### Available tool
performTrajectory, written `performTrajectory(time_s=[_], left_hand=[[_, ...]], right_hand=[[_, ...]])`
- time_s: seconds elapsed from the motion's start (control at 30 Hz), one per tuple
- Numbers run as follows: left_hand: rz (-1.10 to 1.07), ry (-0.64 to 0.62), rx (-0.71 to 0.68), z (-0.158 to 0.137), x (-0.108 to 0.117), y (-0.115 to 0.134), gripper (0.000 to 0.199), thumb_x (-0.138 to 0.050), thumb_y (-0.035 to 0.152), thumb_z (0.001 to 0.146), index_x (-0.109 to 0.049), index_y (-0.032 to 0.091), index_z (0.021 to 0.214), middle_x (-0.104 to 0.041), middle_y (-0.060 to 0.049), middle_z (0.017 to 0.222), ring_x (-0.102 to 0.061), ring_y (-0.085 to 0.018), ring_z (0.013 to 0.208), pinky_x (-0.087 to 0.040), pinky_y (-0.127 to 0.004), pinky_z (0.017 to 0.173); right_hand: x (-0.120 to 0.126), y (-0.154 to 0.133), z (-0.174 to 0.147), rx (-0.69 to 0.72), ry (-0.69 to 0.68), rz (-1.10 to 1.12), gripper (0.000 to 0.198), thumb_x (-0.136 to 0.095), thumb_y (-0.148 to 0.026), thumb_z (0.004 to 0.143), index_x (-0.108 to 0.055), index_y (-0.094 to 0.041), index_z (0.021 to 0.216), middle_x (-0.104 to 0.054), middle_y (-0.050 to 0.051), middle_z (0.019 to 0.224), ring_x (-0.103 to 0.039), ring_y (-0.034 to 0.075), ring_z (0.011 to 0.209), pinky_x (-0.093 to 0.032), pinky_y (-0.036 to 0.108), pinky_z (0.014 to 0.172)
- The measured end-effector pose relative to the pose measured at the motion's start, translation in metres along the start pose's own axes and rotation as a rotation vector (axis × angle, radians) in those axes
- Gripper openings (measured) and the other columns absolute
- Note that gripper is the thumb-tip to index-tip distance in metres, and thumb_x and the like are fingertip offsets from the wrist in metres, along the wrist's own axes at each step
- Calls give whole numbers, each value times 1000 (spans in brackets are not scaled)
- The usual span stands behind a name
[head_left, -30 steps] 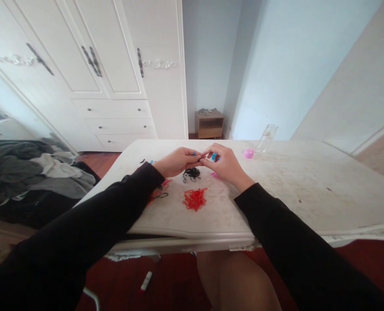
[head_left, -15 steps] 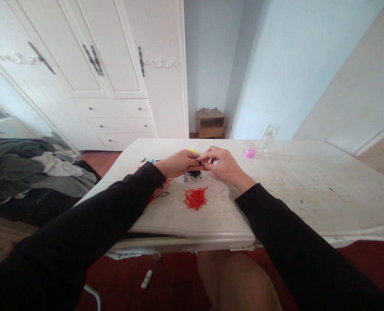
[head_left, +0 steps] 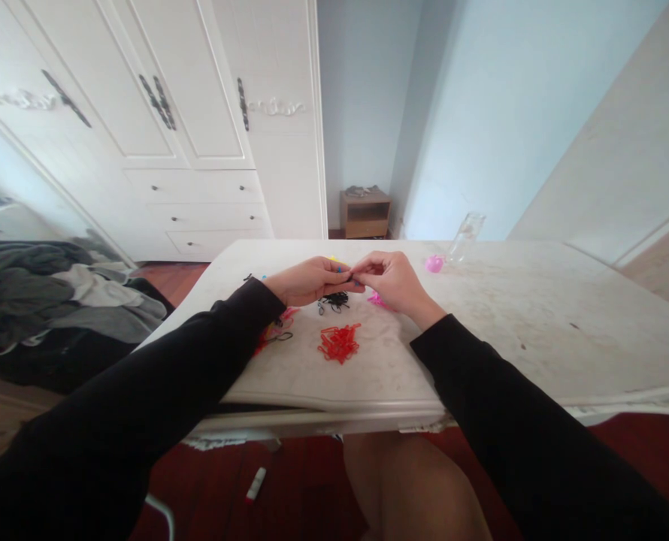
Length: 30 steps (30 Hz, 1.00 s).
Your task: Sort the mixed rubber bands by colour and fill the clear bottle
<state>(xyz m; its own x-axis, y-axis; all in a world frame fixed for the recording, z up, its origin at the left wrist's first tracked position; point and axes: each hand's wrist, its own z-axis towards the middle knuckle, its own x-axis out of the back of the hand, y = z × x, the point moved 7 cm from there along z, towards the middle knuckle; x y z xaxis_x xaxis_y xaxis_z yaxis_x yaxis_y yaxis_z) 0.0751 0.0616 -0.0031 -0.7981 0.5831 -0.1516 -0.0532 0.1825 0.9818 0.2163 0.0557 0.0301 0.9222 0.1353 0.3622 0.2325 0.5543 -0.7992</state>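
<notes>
Pinching something dark (head_left: 351, 277), left fingers (head_left: 336, 278) meeting right fingers (head_left: 370, 264), black bands (head_left: 339, 300) partly hidden, red bands (head_left: 339, 344) nearer

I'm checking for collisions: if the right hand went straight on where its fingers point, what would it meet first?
Most likely the left hand: the right hand points toward its fingers, and the two may even be touching; the depth between them is unclear.

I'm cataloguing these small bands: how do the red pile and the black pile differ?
The red pile lies nearer the table's front edge; the black pile sits farther back. In view, the left hand borders the black pile but not the red pile. Both are loose heaps of loops.
</notes>
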Motion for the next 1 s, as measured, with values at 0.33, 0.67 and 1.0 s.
performTrajectory(time_s=[0.33,0.67,1.0], left_hand=[[22,116,-24,0,12,4,11,-81,19,86,-77,10,89,-80,-12,100,-72,-21,117,-44,-35,117],[148,163,-16,-2,18,7,14,-88,26,77,-80,14,81,-81,-9,94,-75,-22,104,-50,-38,111],[197,308,-3,-7,46,19,9,-82,18,81,-79,14,74,-80,-9,87,-75,-18,97,-52,-32,109]], right_hand=[[7,0,-1,15,106,-17,6,-75,-19,76,-80,-18,79,-79,6,78,-72,20,73,-56,33,71],[1,-11,-3,75,34,-89,6,-76,-16,75,-81,-18,79,-78,5,78,-70,17,72,-55,30,70],[-9,-12,-5,115,-37,-136,10,-72,-12,78,-80,-18,80,-77,4,80,-70,17,74,-56,31,73]])
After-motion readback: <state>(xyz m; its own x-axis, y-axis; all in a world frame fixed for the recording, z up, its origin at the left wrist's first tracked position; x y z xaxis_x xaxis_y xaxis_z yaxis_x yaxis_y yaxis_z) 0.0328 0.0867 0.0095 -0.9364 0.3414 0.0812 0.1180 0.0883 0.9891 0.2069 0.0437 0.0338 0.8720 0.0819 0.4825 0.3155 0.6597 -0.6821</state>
